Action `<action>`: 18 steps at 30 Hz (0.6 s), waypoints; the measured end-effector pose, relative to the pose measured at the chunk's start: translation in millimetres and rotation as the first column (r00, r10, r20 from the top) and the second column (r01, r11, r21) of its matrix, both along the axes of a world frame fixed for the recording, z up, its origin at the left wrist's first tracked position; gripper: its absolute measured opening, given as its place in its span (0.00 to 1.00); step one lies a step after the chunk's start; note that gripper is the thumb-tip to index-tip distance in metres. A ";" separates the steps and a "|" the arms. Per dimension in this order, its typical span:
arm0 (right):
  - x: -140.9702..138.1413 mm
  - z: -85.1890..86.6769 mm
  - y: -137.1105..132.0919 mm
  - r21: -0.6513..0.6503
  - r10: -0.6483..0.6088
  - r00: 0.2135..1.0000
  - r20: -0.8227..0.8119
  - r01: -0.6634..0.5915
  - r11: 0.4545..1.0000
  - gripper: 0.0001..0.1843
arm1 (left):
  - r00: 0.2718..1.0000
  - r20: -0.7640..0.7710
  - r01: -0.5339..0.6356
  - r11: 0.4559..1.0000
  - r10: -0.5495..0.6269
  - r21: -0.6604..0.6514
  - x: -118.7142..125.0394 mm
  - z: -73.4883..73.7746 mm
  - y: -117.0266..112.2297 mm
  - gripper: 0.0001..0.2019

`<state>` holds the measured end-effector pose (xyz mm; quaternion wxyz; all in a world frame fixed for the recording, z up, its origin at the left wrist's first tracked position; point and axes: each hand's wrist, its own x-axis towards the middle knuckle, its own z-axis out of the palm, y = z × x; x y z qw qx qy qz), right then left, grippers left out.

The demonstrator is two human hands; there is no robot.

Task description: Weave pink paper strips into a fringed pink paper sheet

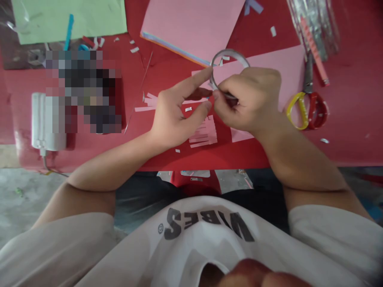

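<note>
A grey-white ring, which looks like a roll of tape (229,56), is held up above the red table (89,139). My right hand (248,99) is closed around its lower part, fingers curled. My left hand (179,109) meets it at the ring's left side, index finger stretched along the ring and thumb pinching near the right fingertips. Several cut pink paper strips (203,135) lie under my hands on the table.
A stack of pink sheets (191,24) lies at the back, with another pink sheet (281,67) to the right. Scissors with yellow and red handles (308,107) sit right. A green sheet (68,18) lies back left, a white plastic block (44,123) at left.
</note>
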<state>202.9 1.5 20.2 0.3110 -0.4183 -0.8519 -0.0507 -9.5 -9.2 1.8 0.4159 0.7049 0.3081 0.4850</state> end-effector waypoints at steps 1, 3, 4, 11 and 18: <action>-0.5 -0.8 -0.1 0.014 -0.009 1.000 0.003 0.009 1.000 0.18 | 1.000 -0.005 -0.003 1.000 0.003 -0.022 -0.3 0.4 -2.1 0.22; -1.3 -2.0 -0.3 0.028 -0.025 1.000 -0.006 0.025 0.999 0.18 | 1.000 -0.002 -0.026 0.999 0.026 -0.046 0.0 1.9 -5.7 0.19; -1.6 -2.4 -0.3 0.033 -0.031 0.999 -0.007 0.031 0.999 0.18 | 0.999 0.002 -0.043 0.998 0.043 -0.052 0.6 2.8 -6.8 0.17; 0.6 -1.7 1.5 0.099 0.026 0.998 0.053 -0.032 0.995 0.21 | 0.989 -0.061 -0.139 0.989 0.136 -0.053 1.7 11.5 -4.2 0.07; 2.4 1.8 2.2 0.006 0.053 0.990 0.129 -0.054 0.999 0.18 | 0.974 -0.165 -0.169 0.982 0.154 -0.080 -1.9 25.6 -5.0 0.05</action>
